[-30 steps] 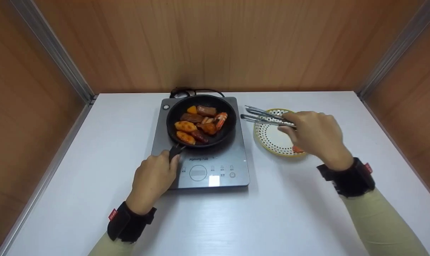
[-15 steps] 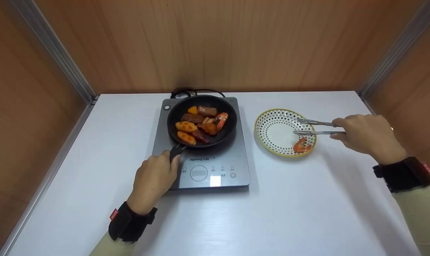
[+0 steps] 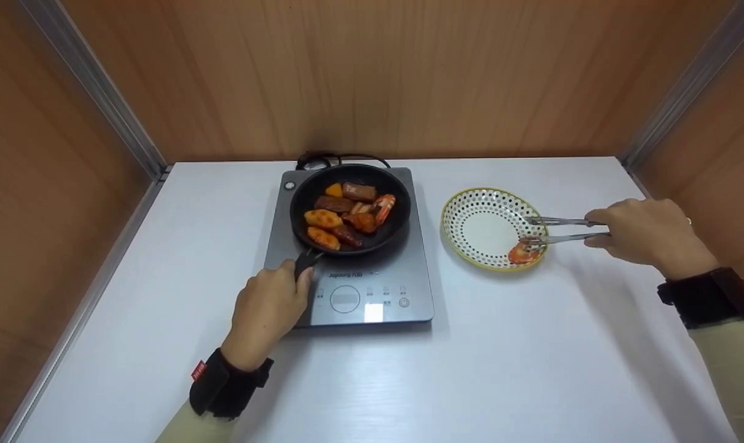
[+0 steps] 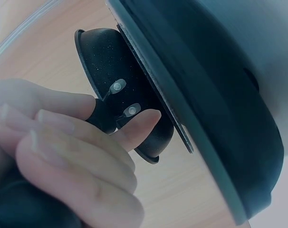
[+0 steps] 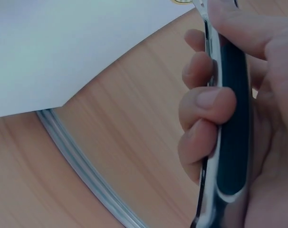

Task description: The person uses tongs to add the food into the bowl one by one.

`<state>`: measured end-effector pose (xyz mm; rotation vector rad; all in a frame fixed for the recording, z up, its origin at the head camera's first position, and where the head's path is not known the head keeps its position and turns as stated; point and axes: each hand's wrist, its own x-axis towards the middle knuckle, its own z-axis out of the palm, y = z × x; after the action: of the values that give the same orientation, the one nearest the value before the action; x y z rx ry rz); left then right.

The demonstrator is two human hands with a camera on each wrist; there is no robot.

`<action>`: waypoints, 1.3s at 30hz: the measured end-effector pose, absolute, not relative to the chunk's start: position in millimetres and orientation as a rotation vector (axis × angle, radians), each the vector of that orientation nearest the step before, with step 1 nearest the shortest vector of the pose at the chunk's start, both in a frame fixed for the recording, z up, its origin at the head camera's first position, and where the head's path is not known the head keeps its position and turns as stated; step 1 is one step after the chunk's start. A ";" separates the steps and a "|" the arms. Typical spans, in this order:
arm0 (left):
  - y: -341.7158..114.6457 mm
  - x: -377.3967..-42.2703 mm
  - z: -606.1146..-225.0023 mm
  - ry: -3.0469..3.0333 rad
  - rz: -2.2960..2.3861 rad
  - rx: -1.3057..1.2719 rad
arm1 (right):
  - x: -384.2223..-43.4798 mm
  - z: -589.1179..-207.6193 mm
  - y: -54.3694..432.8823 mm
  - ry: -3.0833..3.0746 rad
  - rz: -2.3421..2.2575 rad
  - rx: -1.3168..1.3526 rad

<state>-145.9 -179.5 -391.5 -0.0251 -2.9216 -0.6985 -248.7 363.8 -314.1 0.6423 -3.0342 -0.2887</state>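
My left hand grips the black handle of a frying pan; in the left wrist view its fingers curl around that handle. Brown meat pieces, yellow-orange oval pieces and a shrimp lie in the pan. My right hand holds metal tongs, fingers wrapped about their dark grips in the right wrist view. The tongs' tips are spread over the right side of a dotted plate. One tip overlaps a shrimp on the plate; whether it touches is unclear.
Under the pan is a grey induction cooker with a black cable behind it. The white table meets wooden panels at the back and both sides.
My right hand has swung right from beside the pan, carrying the tongs over the plate. Lately the tips have lowered toward the shrimp there. The left hand and pan stay put.
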 end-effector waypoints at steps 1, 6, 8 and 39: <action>-179.5 -145.9 -391.6 -2.921 -0.699 -0.025 | -248.8 -314.0 363.9 -3.042 -0.291 0.648; -179.6 -146.0 -391.7 -2.918 -0.694 -0.028 | -249.0 -318.1 359.7 -3.056 -0.290 0.667; -179.8 -145.7 -392.3 -2.915 -0.686 -0.035 | -249.4 -320.9 357.0 -3.052 -0.285 0.680; -179.2 -146.2 -393.0 -2.903 -0.648 -0.055 | -244.8 -347.5 335.7 -3.054 -0.176 0.732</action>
<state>-146.2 -179.2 -393.0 -0.0547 -2.9034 -0.6482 -244.8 335.7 -347.5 0.7316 -3.0543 -0.1756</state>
